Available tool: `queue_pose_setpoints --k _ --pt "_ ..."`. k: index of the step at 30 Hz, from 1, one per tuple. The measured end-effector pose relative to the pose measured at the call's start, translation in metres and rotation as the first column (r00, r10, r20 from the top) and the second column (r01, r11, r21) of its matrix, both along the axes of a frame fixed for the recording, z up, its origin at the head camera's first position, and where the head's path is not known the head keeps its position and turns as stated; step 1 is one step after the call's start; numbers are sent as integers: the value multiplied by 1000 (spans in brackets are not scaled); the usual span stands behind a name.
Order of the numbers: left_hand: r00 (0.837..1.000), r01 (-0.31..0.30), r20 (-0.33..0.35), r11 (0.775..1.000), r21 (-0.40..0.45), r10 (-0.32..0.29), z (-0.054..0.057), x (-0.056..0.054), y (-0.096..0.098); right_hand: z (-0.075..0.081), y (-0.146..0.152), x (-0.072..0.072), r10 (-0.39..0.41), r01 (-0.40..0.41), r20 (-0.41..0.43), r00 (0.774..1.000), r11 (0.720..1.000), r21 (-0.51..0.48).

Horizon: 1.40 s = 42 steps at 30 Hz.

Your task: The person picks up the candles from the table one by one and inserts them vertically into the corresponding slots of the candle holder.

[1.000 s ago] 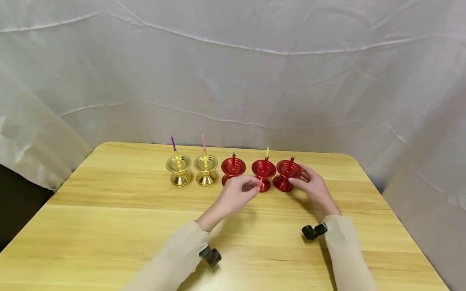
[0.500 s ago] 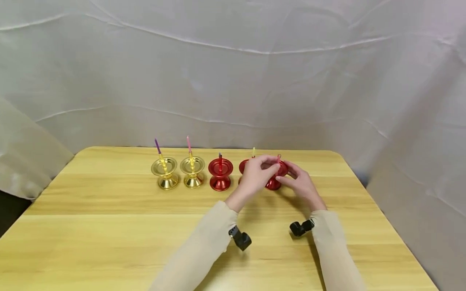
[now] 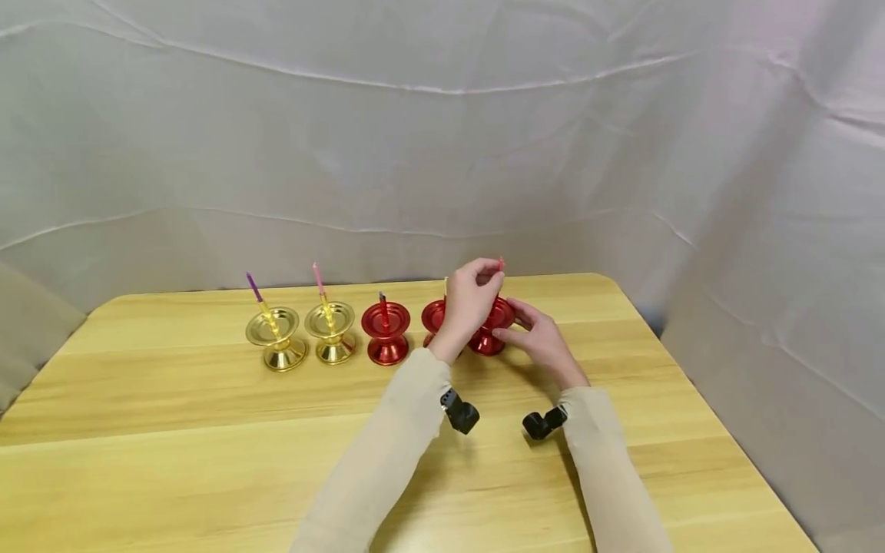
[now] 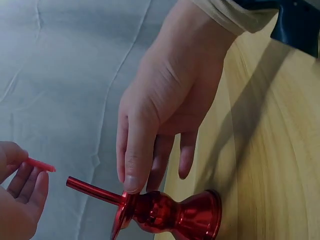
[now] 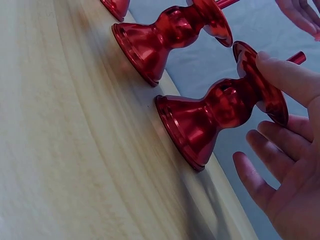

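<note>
My left hand (image 3: 473, 296) pinches a small pink candle (image 4: 41, 164) between thumb and fingertips. It holds the candle above the rightmost red candle holder (image 3: 488, 342), a little apart from the narrow tube (image 4: 92, 190) that rises from the holder's dish. That tube has no candle in it. My right hand (image 3: 542, 343) grips the dish (image 5: 260, 82) of the same holder, with the thumb on one side of the rim and fingers on the other. The holder stands upright on its flared base. In the head view, my left hand partly hides the neighbouring red holder (image 3: 432, 316).
Left of the hands stands another red holder (image 3: 387, 347) with a short dark candle. Further left are two gold holders, one with a pink candle (image 3: 319, 278) and one with a purple candle (image 3: 254, 287). A grey cloth (image 3: 311, 153) hangs behind the wooden table (image 3: 207, 476).
My left hand has carried the pink candle rightward and up, from before the middle red holder to above the rightmost one. My right hand keeps to that holder. The head view has shifted right.
</note>
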<state>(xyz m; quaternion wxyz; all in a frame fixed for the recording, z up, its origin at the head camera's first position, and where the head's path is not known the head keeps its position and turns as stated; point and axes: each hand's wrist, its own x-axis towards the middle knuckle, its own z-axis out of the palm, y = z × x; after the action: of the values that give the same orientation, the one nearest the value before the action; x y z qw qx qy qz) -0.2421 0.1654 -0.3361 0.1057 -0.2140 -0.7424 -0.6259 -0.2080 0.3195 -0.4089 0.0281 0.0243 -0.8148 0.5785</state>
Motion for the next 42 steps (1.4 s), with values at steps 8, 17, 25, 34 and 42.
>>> queue_pose_setpoints --k 8,17,25,34,42 --pt "999 -50 -16 998 -37 50 -2 -8 1 4 -7 -1 -4 4 0 1000 1000 13" --pt "998 -65 -1 991 -114 65 2 -11 -1 6 -8 -4 9 -9 35 999 1000 2" --pt "998 -57 26 992 -111 60 -2 -11 0 4 -6 -1 -17 16 27 1000 1000 15" --pt "998 -69 -19 989 -128 67 -3 -8 3 4 -4 0 -27 26 26 999 998 55" --pt "984 -122 -154 975 -185 94 -6 -7 4 6 -3 1 -29 27 26 999 998 56"
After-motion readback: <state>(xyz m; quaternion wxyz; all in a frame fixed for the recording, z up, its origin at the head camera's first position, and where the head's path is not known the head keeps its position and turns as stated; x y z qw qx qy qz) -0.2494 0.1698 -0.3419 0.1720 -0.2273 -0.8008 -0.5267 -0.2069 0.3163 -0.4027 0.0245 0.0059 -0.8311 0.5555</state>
